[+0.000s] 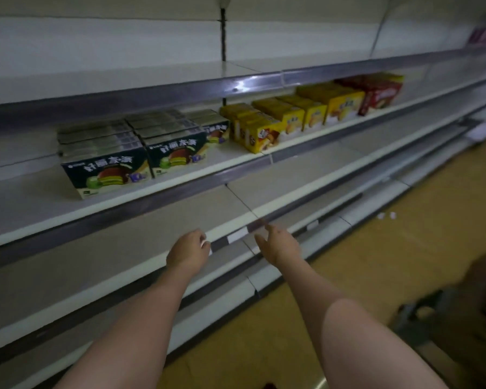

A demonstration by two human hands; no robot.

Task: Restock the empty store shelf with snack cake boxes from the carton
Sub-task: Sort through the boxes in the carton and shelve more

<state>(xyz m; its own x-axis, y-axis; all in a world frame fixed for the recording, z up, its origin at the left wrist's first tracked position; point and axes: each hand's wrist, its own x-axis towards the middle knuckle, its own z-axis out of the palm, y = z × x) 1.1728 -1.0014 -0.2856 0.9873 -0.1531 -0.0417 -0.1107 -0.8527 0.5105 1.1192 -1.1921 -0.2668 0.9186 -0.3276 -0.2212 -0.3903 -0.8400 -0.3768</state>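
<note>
A partly stocked shelf is observed at mid height. On it, dark green snack cake boxes are ranged at the left, stacked and set two or more deep; yellow boxes are lined up just beside them to the right, and red boxes close the row at the far right. The stretch of this shelf left of the green boxes is seen bare, as is the far right end. The shelf above and the lower shelves carry no boxes in view.

Both hands are held out in front of the lower shelves, and nothing is held in either. The left hand is seen from behind with its fingers loosely curled on nothing; the right hand is released, fingers relaxed and spread. Neither is touching a box.

A dark, blurred object is noted on the floor at the lower right; it cannot be told whether this is the carton.

The task is judged to be part done: one row is placed, while much shelf length remains to be filled. The next box is not yet in hand.
</note>
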